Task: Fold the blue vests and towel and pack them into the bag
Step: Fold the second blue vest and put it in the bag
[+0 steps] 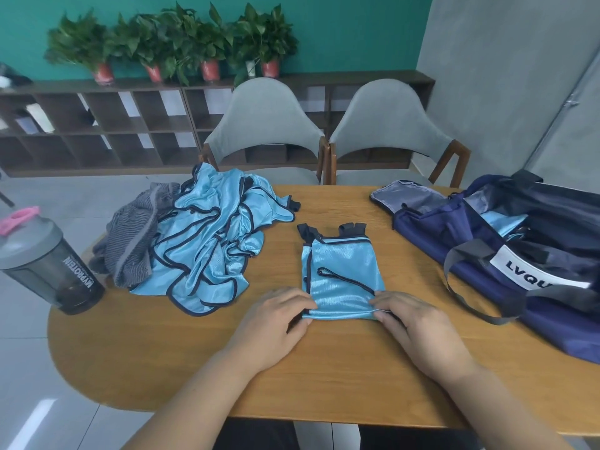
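Observation:
A light blue vest [341,274] with dark trim lies folded lengthwise on the wooden table [324,368], its shoulder straps pointing away from me. My left hand [276,323] pinches its near left corner and my right hand [412,326] pinches its near right corner. A heap of unfolded blue vests [214,235] lies at the back left, with a grey striped towel [133,241] bunched against its left side. The navy bag [506,254] stands open at the right, and blue fabric [503,222] shows inside it.
A dark shaker bottle [48,267] with a pink loop stands at the table's left edge. Two grey chairs [324,131] face the far side. Bare tabletop stretches between me and the vest.

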The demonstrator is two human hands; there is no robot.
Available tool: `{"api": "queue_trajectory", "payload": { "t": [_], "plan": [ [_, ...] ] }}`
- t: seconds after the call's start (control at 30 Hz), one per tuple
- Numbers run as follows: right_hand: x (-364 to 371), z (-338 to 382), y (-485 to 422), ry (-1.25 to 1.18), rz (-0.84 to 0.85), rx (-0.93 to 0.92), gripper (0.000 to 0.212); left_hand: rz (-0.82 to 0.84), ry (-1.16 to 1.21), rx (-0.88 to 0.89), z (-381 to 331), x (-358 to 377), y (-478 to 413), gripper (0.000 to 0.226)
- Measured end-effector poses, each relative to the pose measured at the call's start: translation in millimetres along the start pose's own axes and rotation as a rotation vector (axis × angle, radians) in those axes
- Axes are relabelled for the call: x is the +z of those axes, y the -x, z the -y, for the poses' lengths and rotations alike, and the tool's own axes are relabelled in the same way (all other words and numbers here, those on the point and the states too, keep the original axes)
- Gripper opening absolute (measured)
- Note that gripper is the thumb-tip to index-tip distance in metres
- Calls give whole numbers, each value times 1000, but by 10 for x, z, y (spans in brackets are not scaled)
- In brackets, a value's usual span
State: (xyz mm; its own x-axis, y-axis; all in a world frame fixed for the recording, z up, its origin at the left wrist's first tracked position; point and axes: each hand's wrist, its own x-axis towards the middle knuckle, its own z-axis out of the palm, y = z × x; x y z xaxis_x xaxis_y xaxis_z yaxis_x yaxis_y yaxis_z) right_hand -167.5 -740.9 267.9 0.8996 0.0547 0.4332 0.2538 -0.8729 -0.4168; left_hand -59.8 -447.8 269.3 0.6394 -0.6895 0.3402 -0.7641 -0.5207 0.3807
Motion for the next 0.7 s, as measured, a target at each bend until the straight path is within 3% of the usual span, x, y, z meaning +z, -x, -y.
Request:
{"api": "queue_trajectory", "payload": {
  "t": [0.13, 0.27, 0.4, 0.5, 0.7],
  "plan": [
    [-52, 48, 12, 25, 107, -30, 36, -72, 36, -19, -18, -22, 19, 25],
    [-86, 73, -8, -80, 24, 9, 15, -157, 140, -86, -53, -65, 40, 23],
    [-194, 97, -131, -226, -53, 145, 19, -206, 455, -321, -223, -119, -9, 21],
    [-248, 76, -420, -298, 13, 283, 23, -217, 625, -480, -282, -211, -242, 18],
    [-33, 13, -1136, -82, 76, 331, 10, -231, 629, -766, -154, -210, -706, 13]
  ]
}}
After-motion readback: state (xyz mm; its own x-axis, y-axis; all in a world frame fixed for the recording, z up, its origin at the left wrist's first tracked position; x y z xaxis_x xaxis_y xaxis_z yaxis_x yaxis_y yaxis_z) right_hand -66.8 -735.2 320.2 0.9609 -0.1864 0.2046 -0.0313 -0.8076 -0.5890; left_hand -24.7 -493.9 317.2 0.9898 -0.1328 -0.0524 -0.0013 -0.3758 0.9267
